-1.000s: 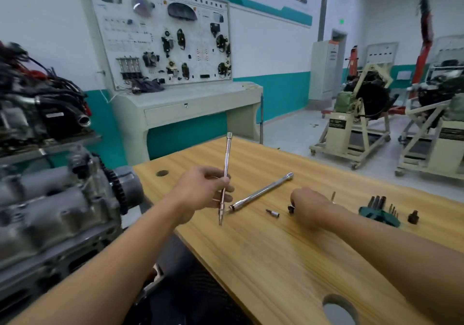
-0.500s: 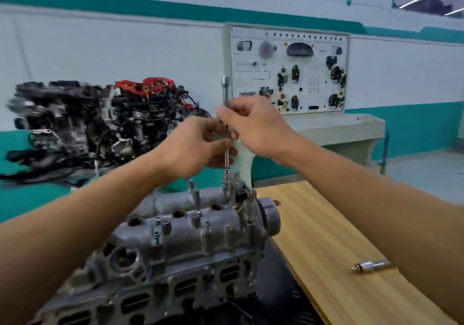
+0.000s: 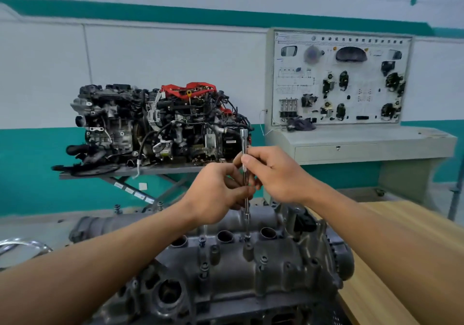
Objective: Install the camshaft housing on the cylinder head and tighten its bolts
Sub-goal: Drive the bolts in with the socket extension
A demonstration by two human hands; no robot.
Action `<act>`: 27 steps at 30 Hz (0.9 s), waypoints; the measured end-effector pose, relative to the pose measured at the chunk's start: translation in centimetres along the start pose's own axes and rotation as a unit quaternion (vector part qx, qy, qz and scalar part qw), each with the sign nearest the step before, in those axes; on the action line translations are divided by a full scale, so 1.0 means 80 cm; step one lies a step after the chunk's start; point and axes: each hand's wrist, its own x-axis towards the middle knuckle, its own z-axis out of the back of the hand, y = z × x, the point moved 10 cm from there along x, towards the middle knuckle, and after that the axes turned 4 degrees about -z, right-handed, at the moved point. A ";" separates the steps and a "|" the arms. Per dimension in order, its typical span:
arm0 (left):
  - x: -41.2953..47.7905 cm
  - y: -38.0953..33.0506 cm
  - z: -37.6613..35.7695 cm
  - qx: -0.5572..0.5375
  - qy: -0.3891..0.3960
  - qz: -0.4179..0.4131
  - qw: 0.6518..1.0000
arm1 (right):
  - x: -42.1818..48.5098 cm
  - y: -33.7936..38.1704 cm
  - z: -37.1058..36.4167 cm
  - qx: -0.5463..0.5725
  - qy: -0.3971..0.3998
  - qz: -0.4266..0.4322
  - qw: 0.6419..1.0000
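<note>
- Moved since half a second earlier: the extension driver no longer stands near the sprocket end. Its tip now rests on a bolt between two round bores, mid-row.
- Left hand: fingers curl round the lower shaft and pinch it above the casting.
- Right hand: thumb and fingertips pinch the shaft higher up, and the square top end stands free above.
- Camshaft housing: seated on the cylinder head, just beside the left edge of the wooden table. Other bolts stand along its rows.
- Whether the bit is fully engaged in the bolt head cannot be told.
- Technique, as a judgement:
  - Keep the shaft in line with the bolt.
  - Let the lower hand guide while the upper hand twirls.
  - Run every bolt down lightly before any final tightening.
  - Work evenly outward from the middle.
  - A leaning shaft risks slipping out or cross-threading.
</note>
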 end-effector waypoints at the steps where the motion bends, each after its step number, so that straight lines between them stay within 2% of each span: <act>1: 0.003 0.003 0.001 -0.004 -0.002 0.004 1.000 | 0.003 -0.004 -0.001 0.000 0.001 0.000 1.000; 7: 0.009 0.023 -0.005 0.001 0.007 0.002 1.000 | 0.002 -0.031 -0.009 0.059 -0.001 -0.010 0.998; 17: 0.017 0.030 -0.017 -0.065 0.022 -0.012 0.998 | -0.002 -0.037 -0.003 0.081 -0.029 0.011 0.996; 27: 0.009 0.029 -0.021 -0.087 0.041 -0.012 0.995 | -0.011 -0.023 -0.008 0.115 0.001 0.041 0.992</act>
